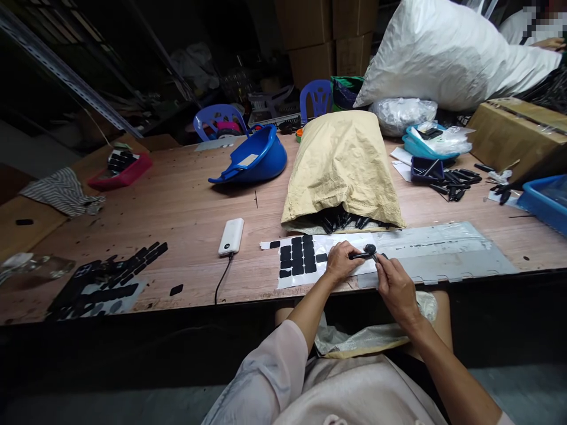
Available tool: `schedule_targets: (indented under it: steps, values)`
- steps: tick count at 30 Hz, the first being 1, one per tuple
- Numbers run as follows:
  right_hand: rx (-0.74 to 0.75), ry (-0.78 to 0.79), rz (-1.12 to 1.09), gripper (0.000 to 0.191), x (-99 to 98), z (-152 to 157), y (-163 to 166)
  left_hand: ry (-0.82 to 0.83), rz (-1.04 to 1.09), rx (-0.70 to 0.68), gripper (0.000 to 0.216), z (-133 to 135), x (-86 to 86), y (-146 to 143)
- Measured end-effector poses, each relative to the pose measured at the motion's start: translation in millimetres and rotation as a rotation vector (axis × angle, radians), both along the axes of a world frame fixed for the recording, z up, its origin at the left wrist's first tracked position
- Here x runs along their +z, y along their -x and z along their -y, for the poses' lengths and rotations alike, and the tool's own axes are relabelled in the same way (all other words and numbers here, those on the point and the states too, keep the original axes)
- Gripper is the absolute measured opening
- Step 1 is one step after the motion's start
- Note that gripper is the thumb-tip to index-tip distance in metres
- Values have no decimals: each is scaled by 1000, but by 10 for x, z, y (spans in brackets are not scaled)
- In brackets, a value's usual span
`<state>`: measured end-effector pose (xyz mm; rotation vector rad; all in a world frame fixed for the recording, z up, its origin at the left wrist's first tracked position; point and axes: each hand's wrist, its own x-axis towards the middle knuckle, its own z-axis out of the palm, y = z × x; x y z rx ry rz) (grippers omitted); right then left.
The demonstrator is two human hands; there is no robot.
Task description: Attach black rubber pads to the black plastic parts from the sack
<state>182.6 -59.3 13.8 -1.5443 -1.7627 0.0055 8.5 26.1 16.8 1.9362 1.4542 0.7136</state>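
Observation:
My left hand (344, 261) is closed on a slim black plastic part (364, 253) with a rounded end, held just above the sheets at the table's front edge. Close to that rounded end, the fingers of my right hand (397, 288) are pinched around a thin, greyish piece that is too small to name. Left of my hands, a white backing sheet (313, 278) carries rows of black rounded-rectangle stickers (297, 257). Under and beyond my right hand lies a long grey sheet (452, 254). Black parts (343, 219) spill from the mouth of a yellow woven sack (343, 159) in front of me.
A white power bank (231, 236) with a cable lies left. Farther off are a blue scoop-like basin (257, 154) and a red tray (121, 172). Right are loose black parts (458, 180), a cardboard box (518, 139) and a blue bin (547, 200). Another person (538, 29) is partly visible.

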Motion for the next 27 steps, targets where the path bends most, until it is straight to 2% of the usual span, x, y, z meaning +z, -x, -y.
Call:
schedule_targets:
  steps: [9,13,16,20,27]
  values:
    - [-45,95,14,42,-9,-25,-105,0,25,16,13,24,20,0]
    - [-227,77,57,43,139,-194,-397,-17,8,5,14,25,5,5]
    - [-393,200,187,38,213,-381,-715,-22,-21,-5,17,21,-3,4]
    - [-456,330,337,36,190,-592,-982,-29,-46,-15,18,20,-13,1]
    - [-515,321,405,38,136,-784,-894,-42,-61,-18,17,24,-20,11]
